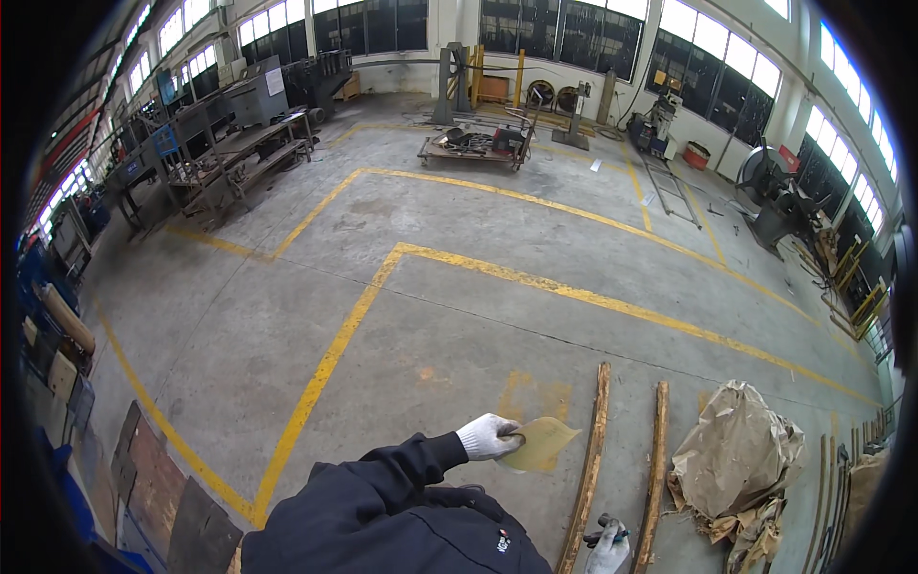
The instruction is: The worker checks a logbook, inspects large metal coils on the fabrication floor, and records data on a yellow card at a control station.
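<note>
Where the white-gloved left hand (pixel 491 438) pinches its edge, the translucent yellow sheet (pixel 541 444) seems light, flexible, best held there; the white-gloved right hand (pixel 609 554) clasps a dark object (pixel 604 520).

Gloves (pixel 486 438): knit cloth, matt. Sheet (pixel 540 446): thin, smooth, semi-transp., plastic-looking. Bars (pixel 595 435): rough wood. Wrap (pixel 734 450): crumpled paper w/ slight sheen. Jacket (pixel 382 517): matt cloth. Floor (pixel 459 325): matt conc., paint lines (pixel 322 383) worn.
</note>
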